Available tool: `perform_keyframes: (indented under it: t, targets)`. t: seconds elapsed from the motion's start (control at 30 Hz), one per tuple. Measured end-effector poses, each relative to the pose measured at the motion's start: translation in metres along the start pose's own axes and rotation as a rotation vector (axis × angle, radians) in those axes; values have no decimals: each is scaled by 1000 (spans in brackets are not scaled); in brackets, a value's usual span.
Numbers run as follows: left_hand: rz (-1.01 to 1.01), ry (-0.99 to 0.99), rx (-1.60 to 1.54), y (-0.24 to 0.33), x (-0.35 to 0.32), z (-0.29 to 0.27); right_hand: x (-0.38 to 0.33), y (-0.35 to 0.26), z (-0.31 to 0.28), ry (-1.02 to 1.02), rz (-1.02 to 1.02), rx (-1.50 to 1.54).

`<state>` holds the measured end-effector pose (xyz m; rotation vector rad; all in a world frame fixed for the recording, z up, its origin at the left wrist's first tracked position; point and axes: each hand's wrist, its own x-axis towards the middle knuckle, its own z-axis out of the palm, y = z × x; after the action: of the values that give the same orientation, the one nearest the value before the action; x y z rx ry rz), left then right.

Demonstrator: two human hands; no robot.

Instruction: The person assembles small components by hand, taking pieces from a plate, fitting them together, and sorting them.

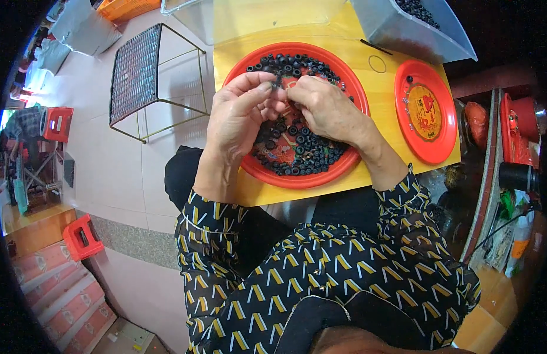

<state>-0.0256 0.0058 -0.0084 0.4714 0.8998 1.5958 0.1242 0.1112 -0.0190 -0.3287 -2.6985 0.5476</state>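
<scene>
Both of my hands meet over a large round red tray (297,182) on a yellow tabletop. Many small black ring-shaped parts (309,144) lie spread across the tray. My left hand (241,109) has its thumb and fingertips pinched around a tiny dark piece whose kind I cannot make out. Right beside it, my right hand (332,106) is curled with its fingertips pressed together close to that pinch. What the right fingers hold, if anything, is hidden by the hand.
A smaller red plate (430,154) with a few tiny pieces lies at the right. Behind it, a clear bin (397,35) contains black parts. A thin black stick (376,47) and a rubber band (378,64) rest nearby. Left of the table stands a woven stool (134,76).
</scene>
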Motion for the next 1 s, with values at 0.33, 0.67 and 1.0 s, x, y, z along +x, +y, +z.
perform_keyframes:
  t: [0.33,0.67,1.0]
  targets:
    - [5,-28,-36,-1,1,2,-4,2,-4,-50,-53,-76]
    - [27,-32,3,-2,2,11,-4,0,-12,47,-32,65]
    - [142,-17,216,-7,-5,20,-2,-1,-29,70,524,1398]
